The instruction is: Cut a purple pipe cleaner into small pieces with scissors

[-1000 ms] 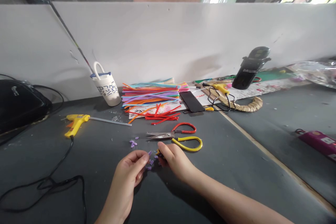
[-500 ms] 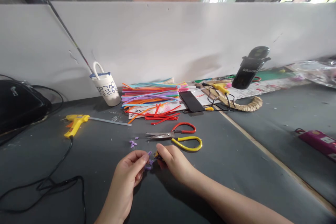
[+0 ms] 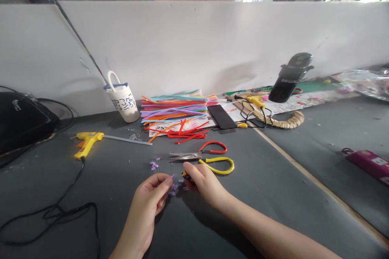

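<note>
My left hand point(image 3: 150, 198) pinches a small purple piece point(image 3: 173, 177) between thumb and fingertips, low in the middle of the view. To its right, my right hand point(image 3: 202, 182) is closed around a small yellow-and-black tool point(image 3: 186, 176), mostly hidden by the fingers. Several short purple pieces point(image 3: 175, 187) lie on the dark table between and below the hands. Another little group of purple pieces point(image 3: 153, 165) rests further back on the left. Just beyond my right hand lie scissors point(image 3: 194, 156) with one red and one yellow handle, blades pointing left.
Behind are colourful fuzzy stems point(image 3: 173, 109), red stems point(image 3: 190, 134) and a phone point(image 3: 222, 117). At left are a yellow glue gun point(image 3: 89, 141), its cable and a white cup point(image 3: 126, 105). A black canister point(image 3: 287, 81) and purple case point(image 3: 370, 164) are right.
My right hand has moved slightly up and right, away from my left hand, with the tool. More purple pieces show beneath it. My left hand has hardly moved.
</note>
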Available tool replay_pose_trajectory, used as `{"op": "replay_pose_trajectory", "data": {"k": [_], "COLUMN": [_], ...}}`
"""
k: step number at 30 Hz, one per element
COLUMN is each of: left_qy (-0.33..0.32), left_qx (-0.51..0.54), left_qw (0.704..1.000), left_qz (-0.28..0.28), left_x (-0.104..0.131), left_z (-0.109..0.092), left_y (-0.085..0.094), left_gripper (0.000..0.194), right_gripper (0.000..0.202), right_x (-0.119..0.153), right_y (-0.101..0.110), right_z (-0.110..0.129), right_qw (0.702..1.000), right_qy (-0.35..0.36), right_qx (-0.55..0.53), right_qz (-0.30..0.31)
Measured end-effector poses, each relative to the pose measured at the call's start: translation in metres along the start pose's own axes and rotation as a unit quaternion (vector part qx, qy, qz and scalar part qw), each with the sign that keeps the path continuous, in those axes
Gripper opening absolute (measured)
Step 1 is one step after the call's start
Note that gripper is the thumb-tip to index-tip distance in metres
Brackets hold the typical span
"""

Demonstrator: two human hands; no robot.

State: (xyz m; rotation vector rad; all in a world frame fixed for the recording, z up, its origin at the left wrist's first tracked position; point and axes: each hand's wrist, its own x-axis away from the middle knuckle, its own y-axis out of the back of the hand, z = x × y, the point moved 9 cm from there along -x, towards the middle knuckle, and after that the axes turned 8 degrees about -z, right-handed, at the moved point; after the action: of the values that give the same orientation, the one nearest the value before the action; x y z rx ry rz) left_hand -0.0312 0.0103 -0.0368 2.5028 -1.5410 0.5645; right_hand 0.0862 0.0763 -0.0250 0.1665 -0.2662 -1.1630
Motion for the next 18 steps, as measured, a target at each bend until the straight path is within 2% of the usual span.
{"op": "replay_pose_trajectory", "data": {"k": [18], "left_qy": [-0.004], "left_qx": [-0.002], "left_qw": [1.000], "left_qz": [-0.005], "left_x": [0.0008], "left_z": [-0.0026], "left_y": [0.0008], "left_gripper": [0.020], "right_gripper": [0.052], "right_x": [0.0021], "right_y": [-0.0072], "right_z": [-0.0050], "right_qw": [0.999], "right_qy": [0.009], "right_qx": [0.028], "right_qz": [0.022]}}
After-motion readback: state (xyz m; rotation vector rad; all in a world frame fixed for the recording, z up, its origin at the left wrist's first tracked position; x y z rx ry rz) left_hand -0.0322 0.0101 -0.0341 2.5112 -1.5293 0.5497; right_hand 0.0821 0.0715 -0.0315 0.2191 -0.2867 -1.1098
